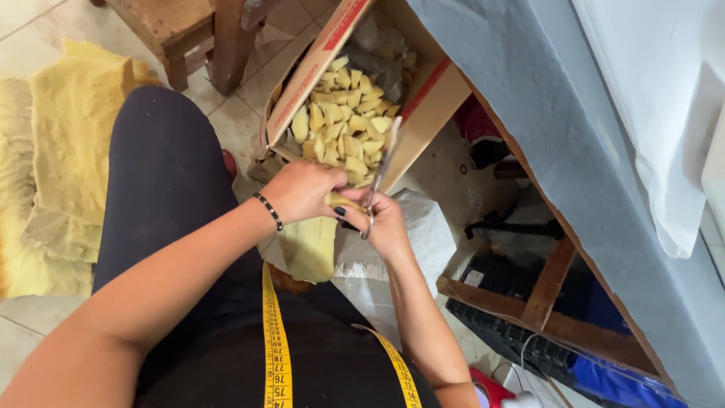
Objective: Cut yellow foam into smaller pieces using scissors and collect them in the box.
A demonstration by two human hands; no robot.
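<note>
Tape measure (276,355) below; foam strip (311,245) hangs under fingers (332,181).

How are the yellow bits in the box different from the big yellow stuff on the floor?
The foam pieces in the cardboard box are small, chunky and heaped together; the foam sheets on the floor are large, flat and spread out. The pieces look paler; the sheets look deeper yellow. Both seem the same spongy yellow material.

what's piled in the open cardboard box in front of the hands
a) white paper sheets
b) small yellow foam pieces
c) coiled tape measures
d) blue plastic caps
b, the cardboard box holds a heap of small yellow foam pieces, just past the left hand gripping a yellow strip and the right hand working scissors.
</note>
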